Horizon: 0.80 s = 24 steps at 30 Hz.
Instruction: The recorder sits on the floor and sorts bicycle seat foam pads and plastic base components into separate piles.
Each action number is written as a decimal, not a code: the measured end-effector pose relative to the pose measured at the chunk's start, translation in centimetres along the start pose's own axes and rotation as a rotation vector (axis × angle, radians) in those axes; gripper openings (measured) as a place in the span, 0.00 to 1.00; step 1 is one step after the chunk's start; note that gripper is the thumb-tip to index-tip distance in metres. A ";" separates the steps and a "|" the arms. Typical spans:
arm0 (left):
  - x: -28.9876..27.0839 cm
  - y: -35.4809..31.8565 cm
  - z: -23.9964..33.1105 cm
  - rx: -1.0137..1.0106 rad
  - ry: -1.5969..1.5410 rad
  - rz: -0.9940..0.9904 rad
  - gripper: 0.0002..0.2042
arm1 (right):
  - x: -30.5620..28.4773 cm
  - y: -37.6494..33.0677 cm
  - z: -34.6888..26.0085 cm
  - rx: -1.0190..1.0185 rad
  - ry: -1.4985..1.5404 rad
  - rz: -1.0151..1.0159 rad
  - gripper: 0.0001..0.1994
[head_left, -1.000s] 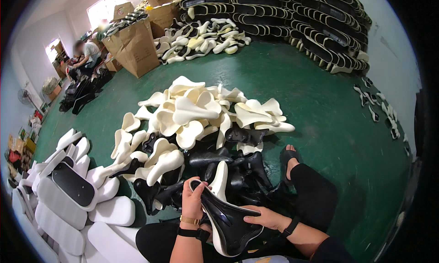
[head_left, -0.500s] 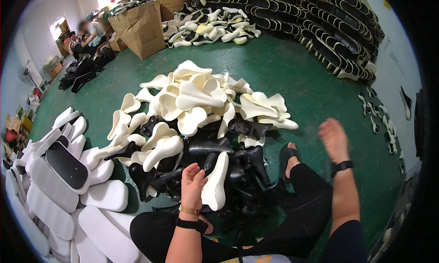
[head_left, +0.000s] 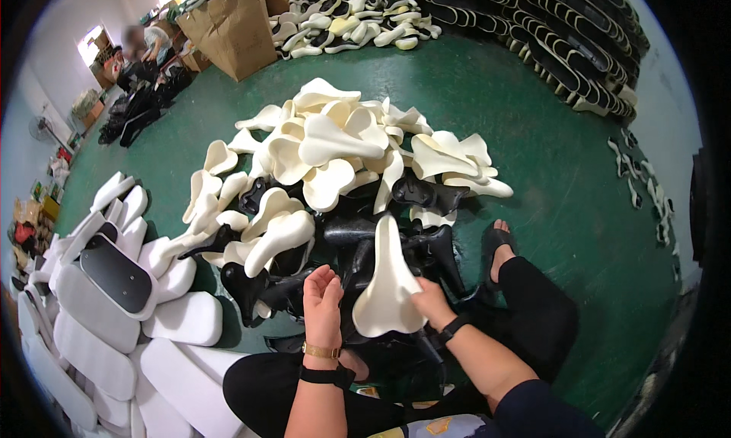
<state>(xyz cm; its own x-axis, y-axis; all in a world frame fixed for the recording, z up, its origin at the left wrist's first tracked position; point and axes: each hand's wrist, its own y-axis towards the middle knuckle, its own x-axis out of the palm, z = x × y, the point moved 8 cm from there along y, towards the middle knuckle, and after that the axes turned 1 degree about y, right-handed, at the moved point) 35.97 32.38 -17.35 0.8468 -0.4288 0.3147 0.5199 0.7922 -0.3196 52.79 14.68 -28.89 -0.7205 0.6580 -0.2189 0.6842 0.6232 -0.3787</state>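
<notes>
Head view: right hand (head_left: 431, 301) fingers clamped on a cream foam saddle pad's (head_left: 386, 286) wide end at 6 o'clock; left hand (head_left: 322, 299) beside it, fingers loosely apart, touching nothing. Likely light, springy; wide end grips best.

a heap of cream and black saddle parts (head_left: 343, 164) blocks straight ahead, stacked white pads (head_left: 114, 316) wall the left, while bare green floor (head_left: 579, 187) lies open rightward.
</notes>
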 end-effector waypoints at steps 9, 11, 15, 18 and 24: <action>3.7 -1.2 -1.1 -0.054 -0.007 -0.215 0.23 | 2.8 -3.2 -6.3 -0.049 0.504 -0.582 0.26; 1.5 -0.7 -0.8 0.020 -0.072 -0.050 0.24 | 2.4 -0.5 -1.5 0.208 0.844 -0.350 0.32; 2.5 -0.4 -0.7 0.116 -0.055 -0.043 0.26 | 1.0 2.7 12.2 0.585 1.336 -0.012 0.32; 2.2 -1.0 0.9 0.142 0.090 0.018 0.28 | 4.6 1.5 8.3 0.715 1.423 0.046 0.39; 3.1 -1.5 2.3 0.095 0.185 0.038 0.28 | 6.5 2.6 7.1 0.646 1.524 -0.071 0.43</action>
<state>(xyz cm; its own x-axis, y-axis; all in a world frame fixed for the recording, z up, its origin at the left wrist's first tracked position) 37.60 30.85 -13.83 0.8761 -0.4638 0.1317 0.4821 0.8428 -0.2394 49.09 17.54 -37.67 0.2854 0.6631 0.6920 0.2195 0.6576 -0.7207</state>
